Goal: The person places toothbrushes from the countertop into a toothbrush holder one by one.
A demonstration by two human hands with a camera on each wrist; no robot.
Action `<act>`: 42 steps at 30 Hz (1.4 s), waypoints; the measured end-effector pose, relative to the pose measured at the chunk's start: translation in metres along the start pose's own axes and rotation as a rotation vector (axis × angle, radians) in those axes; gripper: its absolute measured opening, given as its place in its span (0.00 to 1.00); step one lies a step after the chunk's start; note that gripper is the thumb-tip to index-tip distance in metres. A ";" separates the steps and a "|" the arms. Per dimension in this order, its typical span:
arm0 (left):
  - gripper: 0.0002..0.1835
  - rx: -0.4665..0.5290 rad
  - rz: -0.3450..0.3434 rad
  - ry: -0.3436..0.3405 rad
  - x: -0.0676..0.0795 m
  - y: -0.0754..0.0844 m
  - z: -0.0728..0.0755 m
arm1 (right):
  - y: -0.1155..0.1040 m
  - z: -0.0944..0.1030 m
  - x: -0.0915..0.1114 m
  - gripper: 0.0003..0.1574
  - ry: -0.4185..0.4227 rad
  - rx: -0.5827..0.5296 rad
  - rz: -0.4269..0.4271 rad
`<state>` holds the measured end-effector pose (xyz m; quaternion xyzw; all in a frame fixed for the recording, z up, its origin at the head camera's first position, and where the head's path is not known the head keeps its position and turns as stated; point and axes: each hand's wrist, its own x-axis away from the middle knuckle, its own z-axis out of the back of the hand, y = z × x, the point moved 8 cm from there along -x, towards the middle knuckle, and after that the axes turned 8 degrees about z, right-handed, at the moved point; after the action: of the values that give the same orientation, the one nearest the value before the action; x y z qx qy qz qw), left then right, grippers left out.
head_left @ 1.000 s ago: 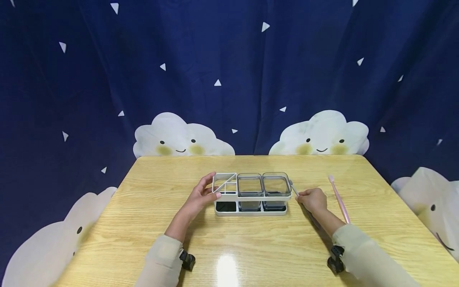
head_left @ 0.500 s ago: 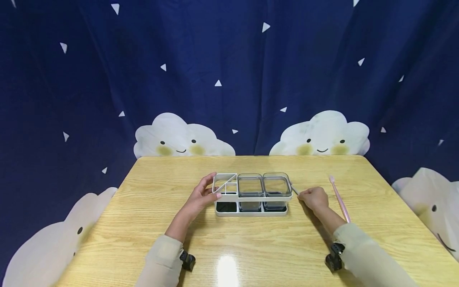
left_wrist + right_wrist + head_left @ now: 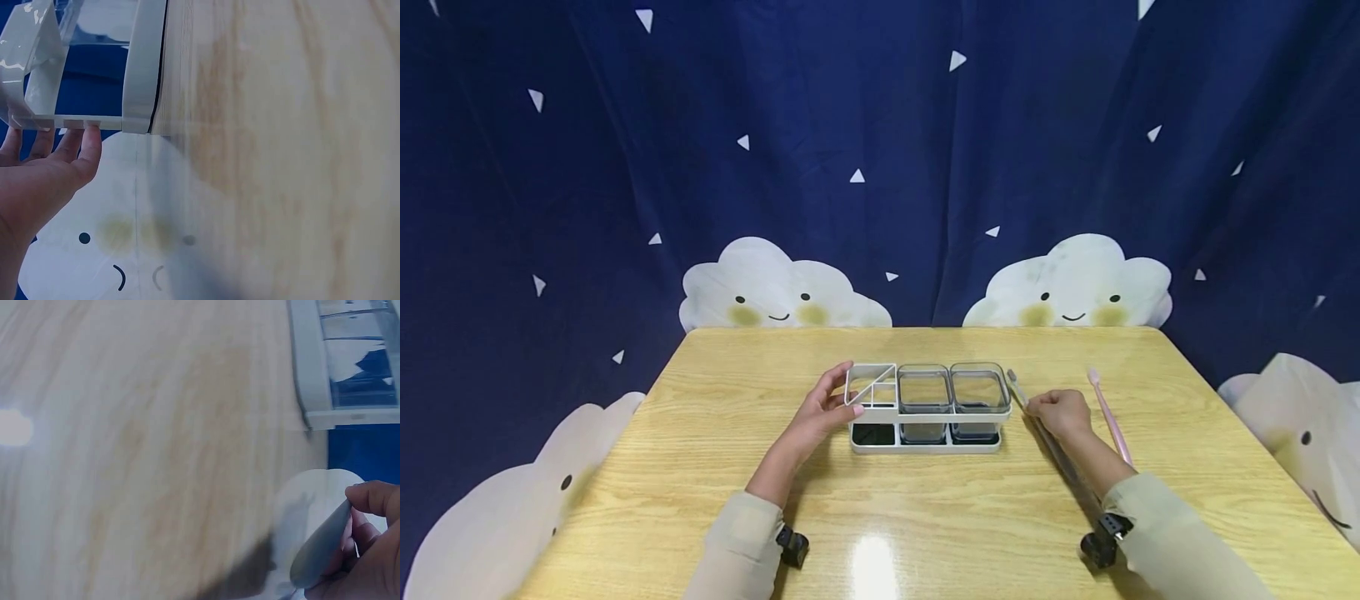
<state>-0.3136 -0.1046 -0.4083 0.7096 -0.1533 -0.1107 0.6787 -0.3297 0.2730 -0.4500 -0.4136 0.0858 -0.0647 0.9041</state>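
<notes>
A white toothbrush holder [image 3: 940, 448] stands upright on the table, with two clear square cups, the left cup [image 3: 923, 390] and the right cup [image 3: 977, 388], in it. My left hand [image 3: 811, 418] holds its left end, thumb at the front and fingers along the side; in the left wrist view the fingertips touch that end. To the right of the holder, my right hand [image 3: 1062, 412] pinches a grey toothbrush [image 3: 1017, 387] between thumb and forefinger. Its head points away from me, beside the right cup. The thick handle [image 3: 322, 547] shows in the right wrist view.
A pink toothbrush [image 3: 1111, 419] lies on the wooden table [image 3: 925, 517], right of my right hand. Behind the table hangs a dark blue curtain [image 3: 820, 100] with white triangles and clouds.
My right hand has shifted slightly right, and the grey toothbrush's head now shows more fully beside the right cup. The left hand and holder have stayed in place.
</notes>
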 end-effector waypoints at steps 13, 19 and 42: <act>0.39 0.017 0.005 0.014 -0.013 -0.020 0.009 | -0.017 0.012 0.004 0.12 0.010 -0.145 0.020; 0.38 -0.001 -0.025 0.029 -0.015 -0.023 0.012 | -0.023 0.017 0.009 0.16 0.001 -0.247 -0.006; 0.38 -0.003 -0.015 0.032 -0.014 -0.023 0.011 | -0.058 0.045 0.022 0.13 0.082 -0.486 0.046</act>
<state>-0.3292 -0.1094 -0.4329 0.7114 -0.1369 -0.1048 0.6813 -0.3018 0.2643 -0.3787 -0.6136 0.1448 -0.0381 0.7753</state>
